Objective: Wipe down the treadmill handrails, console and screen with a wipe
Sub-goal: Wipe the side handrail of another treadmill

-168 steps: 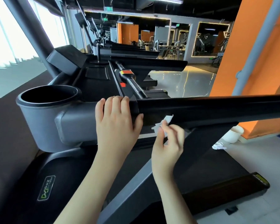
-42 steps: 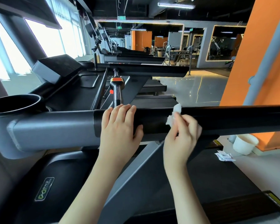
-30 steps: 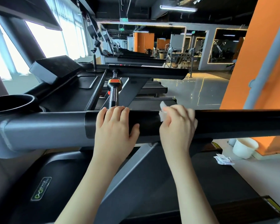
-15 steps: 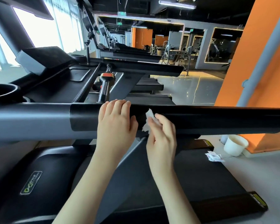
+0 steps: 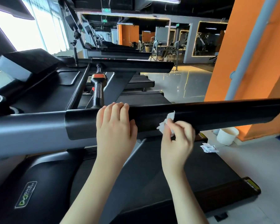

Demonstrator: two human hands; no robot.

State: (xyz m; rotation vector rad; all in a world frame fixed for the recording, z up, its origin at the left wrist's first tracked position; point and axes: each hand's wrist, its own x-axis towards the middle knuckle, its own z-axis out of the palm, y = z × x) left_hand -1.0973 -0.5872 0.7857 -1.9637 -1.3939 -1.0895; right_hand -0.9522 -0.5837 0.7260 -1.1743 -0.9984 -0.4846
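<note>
- Two bare hands are working on the long black treadmill handrail point(image 5: 217, 113), set a little apart from each other and not touching.
- The left hand point(image 5: 115, 126) is lying spread against the near face of that rail. Its four fingers are held together and are bending over the top edge, and its thumb is sticking out towards the right hand. It is holding nothing.
- The right hand point(image 5: 176, 143) is curling its fingers and thumb round a crumpled white wipe point(image 5: 166, 122), pinching it and pressing it onto the near face of the rail, just right of the left thumb.
- A loose corner of the wipe is poking up above the right hand's fingertips, against the black surface.
- Left of the left hand, the rail is passing into a smooth grey metal arm point(image 5: 27, 131).
- Below and right of the right hand, a white paper cup point(image 5: 227, 136) is standing on the pale floor, with a torn white sachet point(image 5: 208, 147) lying just in front of it.
- Under both forearms, the dark treadmill deck point(image 5: 217, 172) is stretching away to the right.
</note>
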